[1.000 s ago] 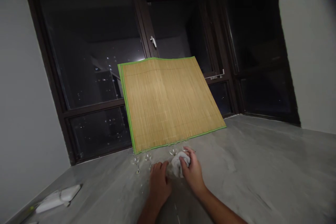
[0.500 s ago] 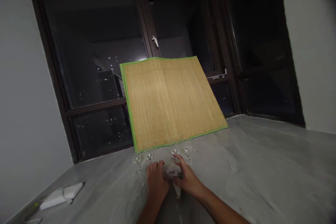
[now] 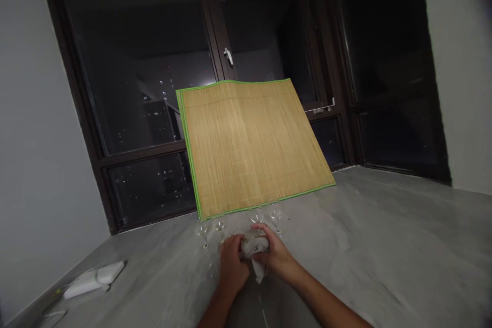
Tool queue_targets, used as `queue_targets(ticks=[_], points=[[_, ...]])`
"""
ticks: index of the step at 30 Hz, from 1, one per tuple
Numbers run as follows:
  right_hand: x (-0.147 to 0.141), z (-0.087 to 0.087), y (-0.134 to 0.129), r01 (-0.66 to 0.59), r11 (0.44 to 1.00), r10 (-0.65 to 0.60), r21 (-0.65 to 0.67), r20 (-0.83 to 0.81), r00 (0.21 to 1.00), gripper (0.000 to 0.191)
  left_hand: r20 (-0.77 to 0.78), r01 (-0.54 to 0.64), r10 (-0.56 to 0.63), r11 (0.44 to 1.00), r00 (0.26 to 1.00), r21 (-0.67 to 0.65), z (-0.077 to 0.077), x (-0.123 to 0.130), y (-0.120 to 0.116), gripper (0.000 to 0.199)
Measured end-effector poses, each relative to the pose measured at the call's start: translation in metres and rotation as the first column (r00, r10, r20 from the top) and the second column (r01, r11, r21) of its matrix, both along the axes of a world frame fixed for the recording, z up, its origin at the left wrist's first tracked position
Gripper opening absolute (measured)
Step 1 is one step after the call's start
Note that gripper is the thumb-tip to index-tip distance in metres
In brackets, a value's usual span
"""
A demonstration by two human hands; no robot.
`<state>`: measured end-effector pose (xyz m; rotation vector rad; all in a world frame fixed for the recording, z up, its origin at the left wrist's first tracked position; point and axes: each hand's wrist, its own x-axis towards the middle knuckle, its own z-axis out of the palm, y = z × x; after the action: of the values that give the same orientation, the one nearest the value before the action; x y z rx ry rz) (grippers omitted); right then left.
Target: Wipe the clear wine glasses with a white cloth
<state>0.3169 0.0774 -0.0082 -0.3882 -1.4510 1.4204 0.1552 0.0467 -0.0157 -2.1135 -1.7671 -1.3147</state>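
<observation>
Pale bamboo, edged in green, is seen in the mat stood up before the dark window. On the near side of the mat, over the grey countertop, a clear glass is grasped by the left hand, fingers curled. A white cloth is gripped by the right hand and pressed to the glass — whether inside the bowl or only against it cannot be told. Close along the mat's lower edge four stemmed glasses are stood, two by its left corner, two near its middle. A white bundle is laid well to the mat's left. Wiping is judged to be the step in hand — a light, steady hold would be called for next, clear of the mat.
</observation>
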Motion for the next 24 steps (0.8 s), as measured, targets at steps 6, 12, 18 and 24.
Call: queue_targets(ticks=[6,12,18,24], points=[[0.012,0.014,-0.003,-0.073,0.987,0.061,-0.144,-0.089,0.994,0.064,0.102,0.029,-0.033,0.998,0.994,0.049,-0.003,-0.001,0.003,0.048],[0.011,0.014,-0.002,-0.119,0.970,0.071,-0.211,-0.223,0.972,0.069,0.341,0.081,-0.089,0.996,0.936,0.036,-0.011,0.000,0.012,0.042],[0.009,0.018,0.000,0.130,0.985,-0.147,-0.115,-0.151,0.978,0.064,0.249,-0.005,0.015,0.999,0.968,-0.040,-0.012,0.000,0.012,0.044],[0.009,0.026,-0.010,0.217,0.975,-0.213,0.045,-0.080,0.974,0.053,0.053,-0.119,0.122,0.992,0.991,-0.051,0.003,0.002,0.003,0.048]])
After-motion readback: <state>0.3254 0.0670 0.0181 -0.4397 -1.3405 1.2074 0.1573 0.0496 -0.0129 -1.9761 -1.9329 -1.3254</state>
